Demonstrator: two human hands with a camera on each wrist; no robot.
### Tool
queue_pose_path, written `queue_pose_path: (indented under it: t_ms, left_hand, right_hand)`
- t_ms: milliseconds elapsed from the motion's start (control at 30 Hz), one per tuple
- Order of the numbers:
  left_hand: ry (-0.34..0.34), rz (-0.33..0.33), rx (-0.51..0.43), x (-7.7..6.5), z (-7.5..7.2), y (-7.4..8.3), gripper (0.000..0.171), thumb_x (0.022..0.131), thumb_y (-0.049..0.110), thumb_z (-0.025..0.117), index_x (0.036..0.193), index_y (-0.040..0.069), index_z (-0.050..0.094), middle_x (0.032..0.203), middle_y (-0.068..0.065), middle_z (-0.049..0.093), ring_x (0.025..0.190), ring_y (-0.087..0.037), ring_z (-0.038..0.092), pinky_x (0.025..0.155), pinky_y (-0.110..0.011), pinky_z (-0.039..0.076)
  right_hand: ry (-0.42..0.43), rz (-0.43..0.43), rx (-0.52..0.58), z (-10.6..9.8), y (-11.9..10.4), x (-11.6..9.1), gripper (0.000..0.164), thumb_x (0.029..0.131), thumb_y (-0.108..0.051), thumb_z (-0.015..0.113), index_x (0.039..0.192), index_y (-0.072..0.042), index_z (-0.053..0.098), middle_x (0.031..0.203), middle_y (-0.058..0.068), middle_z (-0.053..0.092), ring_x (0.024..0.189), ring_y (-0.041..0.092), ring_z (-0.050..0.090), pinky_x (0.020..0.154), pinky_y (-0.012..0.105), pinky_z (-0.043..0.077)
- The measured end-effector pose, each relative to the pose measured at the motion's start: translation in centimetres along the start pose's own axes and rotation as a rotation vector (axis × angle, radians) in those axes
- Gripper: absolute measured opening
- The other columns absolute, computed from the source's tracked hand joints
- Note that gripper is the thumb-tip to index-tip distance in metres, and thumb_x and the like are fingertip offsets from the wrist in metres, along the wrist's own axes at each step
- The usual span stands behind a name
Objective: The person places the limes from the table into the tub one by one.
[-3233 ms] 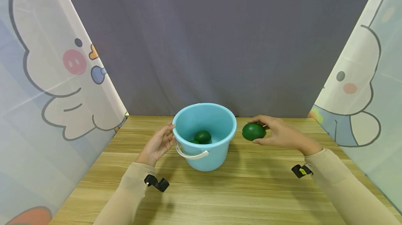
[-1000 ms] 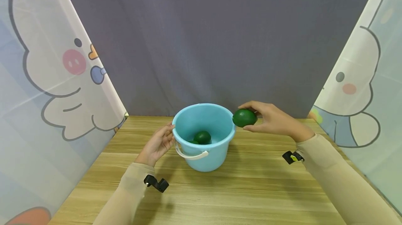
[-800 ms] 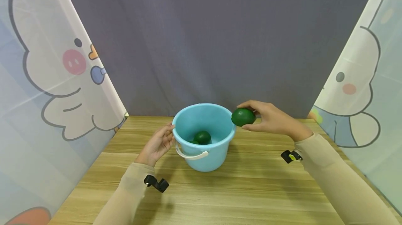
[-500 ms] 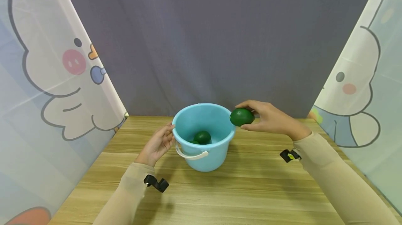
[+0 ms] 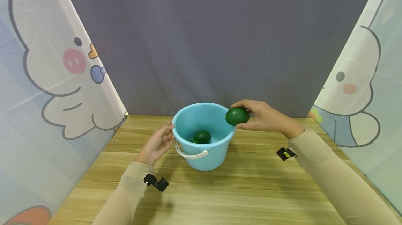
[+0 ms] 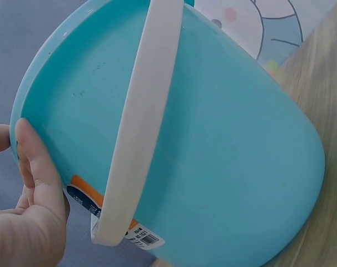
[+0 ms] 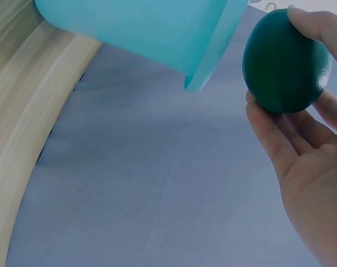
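A light blue bucket point(image 5: 206, 157) with a white handle point(image 5: 191, 155) stands upright on the wooden table. My left hand point(image 5: 157, 144) pinches its left rim; the left wrist view has a finger on each side of the rim point(image 6: 19, 105). In my right hand point(image 5: 262, 116) is a glossy dark green avocado point(image 5: 237, 116), gripped between thumb and fingers. It is raised over the bucket's right rim, overlapping it in the head view; the right wrist view shows it beside the rim point(image 7: 213, 53). Inside the bucket lies another avocado point(image 5: 202, 137), with part of one more beside it, mostly hidden by the front wall.
The wooden table point(image 5: 220, 197) ends at a grey curtain point(image 5: 213, 43) behind the bucket. Cartoon-printed sheets point(image 5: 47, 113) flank it on both sides. A black wrist mount point(image 5: 156, 182) is on each sleeve.
My right hand has carried the avocado left and upward from beside the bucket to its right rim, slowing over the last second. My left hand and the bucket have stayed in place.
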State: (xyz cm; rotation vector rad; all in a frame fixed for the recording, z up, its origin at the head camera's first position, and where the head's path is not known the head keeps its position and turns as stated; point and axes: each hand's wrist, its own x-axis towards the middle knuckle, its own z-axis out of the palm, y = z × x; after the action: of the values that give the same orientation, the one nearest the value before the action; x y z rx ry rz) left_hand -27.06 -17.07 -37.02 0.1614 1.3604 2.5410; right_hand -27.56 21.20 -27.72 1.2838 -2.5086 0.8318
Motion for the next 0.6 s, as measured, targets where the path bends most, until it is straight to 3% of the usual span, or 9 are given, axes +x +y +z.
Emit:
queue_pose_path:
  t_ms: [600]
  left_hand:
    - [0.001,-0.002,0.002,-0.1,0.0,0.1,0.047,0.104,0.006,0.048,0.148,0.001,0.032,0.107,-0.005,0.057,0.078,-0.008,0.062,0.065,-0.013,0.053]
  right_hand:
    - [-0.038,-0.022,0.051,1.0,-0.7,1.5,0.058,0.084,-0.019,0.083,0.134,-0.006,0.057,0.121,0.001,0.062,0.104,0.014,0.062,0.086,0.028,0.058]
